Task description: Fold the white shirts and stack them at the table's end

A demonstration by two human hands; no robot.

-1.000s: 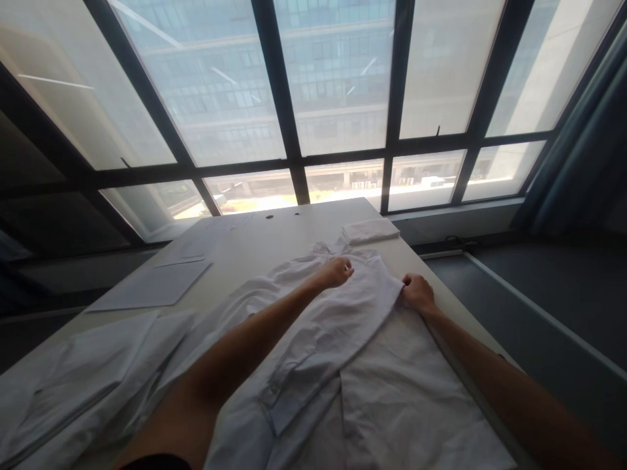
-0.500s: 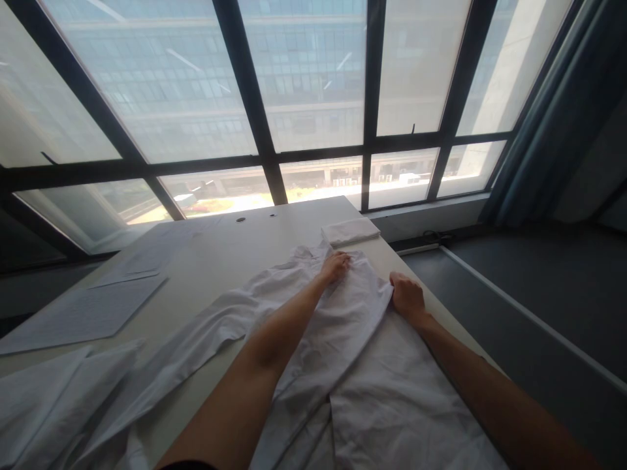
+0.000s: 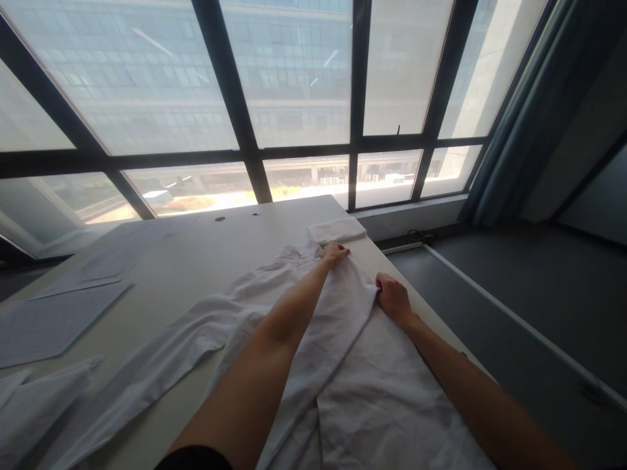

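Left grip (image 3: 336,253), right grip (image 3: 393,297) curled

Daylight is coming through the big windows (image 3: 298,85), and the low panes (image 3: 306,175) are glowing so hard that things outside are fading to white. White streaks (image 3: 153,42) are shining on the glass. The far end of the table (image 3: 289,219) is looking bright, but the floor (image 3: 455,281) and curtain (image 3: 524,130) are looking dark. The white shirt (image 3: 343,352) is looking gray near the bottom. The cloth (image 3: 49,405) at bottom left is looking fuzzy, and the side window bars (image 3: 39,85) are leaning.
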